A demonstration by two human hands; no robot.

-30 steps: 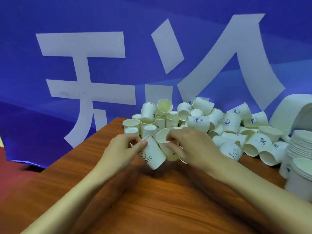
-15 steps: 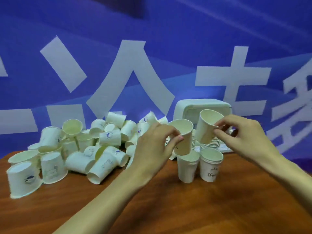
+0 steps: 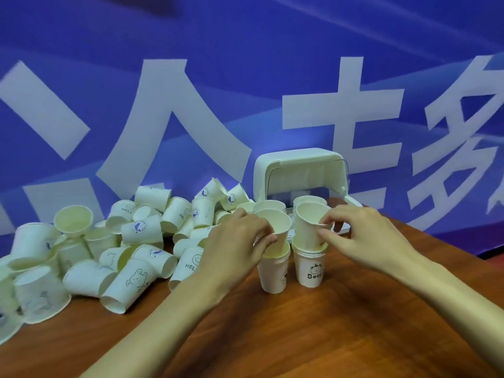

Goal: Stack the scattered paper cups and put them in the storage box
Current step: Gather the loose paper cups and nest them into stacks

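Two short stacks of white paper cups stand upright on the wooden table, a left stack and a right stack printed with a small animal. My left hand grips a cup whose base sits in the top of the left stack. My right hand pinches the rim of another cup, lowered partway into the right stack. A heap of scattered cups lies to the left. The white storage box stands open behind the stacks, with more stacked cups inside.
The wooden table stretches toward me in front of the stacks. A blue banner with large white characters hangs right behind the table. The table's right edge runs diagonally past my right forearm.
Both hands carried their cups from the heap rightward to the stacks before the box. In the last half second, both cups came down into the tops of the two stacks.
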